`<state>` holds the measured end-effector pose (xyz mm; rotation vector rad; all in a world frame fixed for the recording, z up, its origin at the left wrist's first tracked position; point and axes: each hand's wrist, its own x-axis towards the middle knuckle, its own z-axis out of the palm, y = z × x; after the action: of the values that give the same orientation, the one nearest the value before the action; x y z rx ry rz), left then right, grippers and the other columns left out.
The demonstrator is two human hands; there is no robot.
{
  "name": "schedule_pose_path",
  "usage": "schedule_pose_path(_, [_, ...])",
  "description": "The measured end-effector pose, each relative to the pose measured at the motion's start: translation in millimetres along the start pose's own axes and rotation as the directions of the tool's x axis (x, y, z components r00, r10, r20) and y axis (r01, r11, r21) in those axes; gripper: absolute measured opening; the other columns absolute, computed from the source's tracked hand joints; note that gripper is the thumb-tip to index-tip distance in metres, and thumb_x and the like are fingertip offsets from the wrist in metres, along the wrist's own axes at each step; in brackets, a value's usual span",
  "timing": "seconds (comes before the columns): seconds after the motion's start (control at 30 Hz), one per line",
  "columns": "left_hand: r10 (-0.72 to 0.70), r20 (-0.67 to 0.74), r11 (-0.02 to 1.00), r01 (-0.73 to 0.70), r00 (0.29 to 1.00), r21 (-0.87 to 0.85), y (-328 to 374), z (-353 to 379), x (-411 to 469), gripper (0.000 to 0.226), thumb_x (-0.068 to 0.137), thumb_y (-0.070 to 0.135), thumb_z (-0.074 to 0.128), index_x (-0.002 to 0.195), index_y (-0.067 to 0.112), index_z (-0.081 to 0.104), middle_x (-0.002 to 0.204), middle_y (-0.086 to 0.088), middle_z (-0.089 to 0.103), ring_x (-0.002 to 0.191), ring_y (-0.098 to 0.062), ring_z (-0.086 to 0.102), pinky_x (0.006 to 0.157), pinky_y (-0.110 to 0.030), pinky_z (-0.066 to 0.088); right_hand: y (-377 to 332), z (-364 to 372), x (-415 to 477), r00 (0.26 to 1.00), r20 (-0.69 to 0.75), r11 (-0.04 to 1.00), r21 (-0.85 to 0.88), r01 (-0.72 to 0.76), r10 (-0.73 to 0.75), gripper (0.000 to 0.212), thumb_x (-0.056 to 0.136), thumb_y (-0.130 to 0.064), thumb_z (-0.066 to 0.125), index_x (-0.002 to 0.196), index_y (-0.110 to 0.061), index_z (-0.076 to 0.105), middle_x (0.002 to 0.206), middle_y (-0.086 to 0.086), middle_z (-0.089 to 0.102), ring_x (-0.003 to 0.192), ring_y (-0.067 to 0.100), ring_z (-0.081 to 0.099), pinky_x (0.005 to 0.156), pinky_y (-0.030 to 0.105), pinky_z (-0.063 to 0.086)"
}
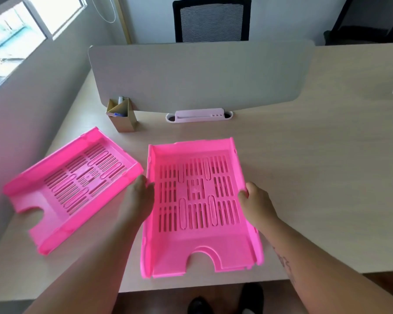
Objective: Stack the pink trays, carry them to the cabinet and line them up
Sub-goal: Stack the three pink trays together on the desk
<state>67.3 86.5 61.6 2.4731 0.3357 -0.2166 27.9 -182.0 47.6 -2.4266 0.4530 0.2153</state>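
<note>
Desk [304, 155]: pale wood, grey divider screen [197, 75] at far edge.
Near tray [200, 236]: pink, centre, flat.
Left tray [61, 189]: pink, angled, apart.
Left hand [141, 196]: gripping near tray's left wall.
Right hand [256, 202]: gripping its right wall.
Pen holder [123, 116]: far left.

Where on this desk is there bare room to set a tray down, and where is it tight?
The widest bare stretch is the desk to the right of the near tray, out past the right hand. A smaller strip lies between that tray's far edge and the white slot under the divider. It is tight between the two trays, where the left hand sits, and by the pen holder behind the left tray.
</note>
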Motion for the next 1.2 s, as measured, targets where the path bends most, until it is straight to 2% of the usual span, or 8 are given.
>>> schedule_pose_path(0.17, [-0.022,-0.004,1.000,0.022,1.000,-0.013,-3,3,7,0.020,0.104,0.025,0.038,0.092,0.013,0.048,0.073,0.004,0.050,0.061,-0.009,0.050,0.047,-0.027,0.035,-4,6,2,1.000,-0.017,0.999,0.041,-0.021,0.022,0.013,0.103,-0.016,0.038,0.090,-0.013,0.038,0.063,-0.006,0.036,0.045,0.009,0.035,0.042,0.023,0.024])
schedule_pose_path(0.33, [-0.016,-0.015,1.000,0.016,1.000,-0.006,-10,3,12,0.023,0.104,0.025,0.037,0.094,0.010,0.050,0.074,0.002,0.052,0.062,-0.011,0.052,0.048,-0.028,0.036,-8,5,3,1.000,-0.008,0.999,0.032,-0.022,0.022,0.027,0.103,-0.015,0.038,0.077,-0.019,0.033,0.062,-0.006,0.032,0.046,0.009,0.030,0.044,0.022,0.023])
schedule_pose_path(0.67, [-0.020,-0.024,0.999,0.020,1.000,-0.026,-19,5,10,0.018,0.105,0.027,0.037,0.095,0.016,0.048,0.075,0.002,0.052,0.063,-0.010,0.051,0.048,-0.028,0.037,-7,17,-2,0.999,-0.018,0.999,-0.007,-0.041,0.041,0.008,0.104,-0.017,0.039,0.104,-0.010,0.042,0.065,-0.004,0.041,0.044,0.008,0.036,0.040,0.019,0.025])
schedule_pose_path(0.77, [-0.018,-0.036,0.999,0.017,0.999,-0.038,-19,3,12,0.022,0.105,0.027,0.036,0.104,0.012,0.052,0.077,0.001,0.055,0.061,-0.009,0.051,0.047,-0.026,0.035,-10,21,1,0.999,0.002,0.999,-0.030,-0.039,0.039,0.026,0.105,-0.017,0.035,0.125,-0.004,0.044,0.074,0.003,0.050,0.046,0.009,0.040,0.040,0.022,0.025])
schedule_pose_path(0.87, [-0.030,-0.050,0.996,0.026,0.998,-0.090,-15,4,16,0.027,0.105,0.027,0.037,0.113,0.010,0.057,0.089,-0.005,0.059,0.063,-0.008,0.049,0.049,-0.026,0.035,-11,25,5,0.999,0.021,0.999,-0.035,-0.042,0.043,0.029,0.106,-0.017,0.031,0.127,-0.001,0.044,0.077,0.007,0.053,0.049,0.012,0.042,0.041,0.025,0.027])
schedule_pose_path(0.93, [-0.038,-0.073,0.989,0.027,0.997,-0.146,-14,5,15,0.029,0.105,0.028,0.039,0.110,0.009,0.061,0.095,-0.009,0.062,0.068,-0.014,0.054,0.057,-0.035,0.047,-12,25,6,0.999,0.015,0.999,-0.038,-0.038,0.038,0.029,0.106,-0.017,0.031,0.125,0.000,0.045,0.081,0.009,0.055,0.049,0.012,0.044,0.041,0.025,0.028])
schedule_pose_path(1.07, [-0.132,0.118,0.931,0.164,0.984,-0.325,-23,10,-8,0.021,0.102,0.031,0.044,0.111,0.020,0.060,0.096,-0.011,0.072,0.082,-0.027,0.071,0.076,-0.050,0.060,-8,22,6,0.998,0.020,0.998,-0.022,-0.059,0.060,0.028,0.106,-0.019,0.031,0.122,-0.001,0.045,0.081,0.007,0.054,0.051,0.014,0.046,0.042,0.025,0.030])
schedule_pose_path(1.2, [-0.200,0.216,0.879,0.272,0.956,-0.392,-31,19,-25,0.046,0.104,0.035,0.038,0.100,0.001,0.070,0.095,-0.026,0.073,0.087,-0.042,0.071,0.078,-0.050,0.058,0,20,11,0.998,-0.002,0.997,-0.024,-0.067,0.067,0.027,0.106,-0.021,0.031,0.117,-0.002,0.047,0.085,0.010,0.056,0.056,0.020,0.051,0.046,0.028,0.035])
